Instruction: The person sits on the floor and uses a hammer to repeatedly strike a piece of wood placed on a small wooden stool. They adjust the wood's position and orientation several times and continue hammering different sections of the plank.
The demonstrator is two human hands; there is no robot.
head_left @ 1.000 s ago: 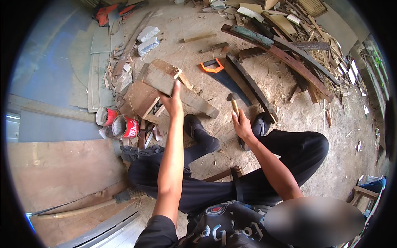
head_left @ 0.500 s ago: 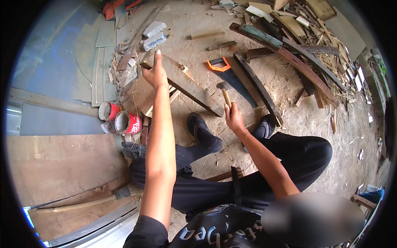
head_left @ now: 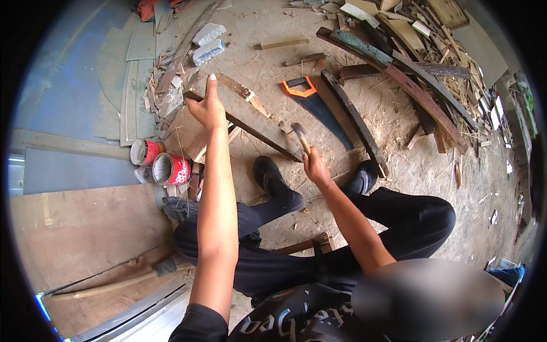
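Observation:
My left hand (head_left: 208, 109) grips the far left end of a wooden board (head_left: 253, 122), thumb up along its edge. The board slants down to the right in front of my shoes. Near its lower right end, my right hand (head_left: 315, 166) is closed around the wooden handle of a hammer (head_left: 302, 137). The hammer's head is over or beside the board's edge; whether it touches cannot be told. Right of the hammer, a handsaw (head_left: 322, 114) with an orange and black handle lies on the floor. A dark wooden beam (head_left: 354, 122) lies beside it.
Two red paint cans (head_left: 171, 169) stand at the left near a plywood sheet (head_left: 91, 228). White-blue blocks (head_left: 208, 51) lie at the far left. Long timbers (head_left: 407, 85) and scrap wood are heaped at the far right. A dark shoe (head_left: 268, 172) is just below the board.
My right hand has shifted slightly left and down, and the hammer has tipped left toward the board. My left hand keeps its hold; the board sits slightly further left in view.

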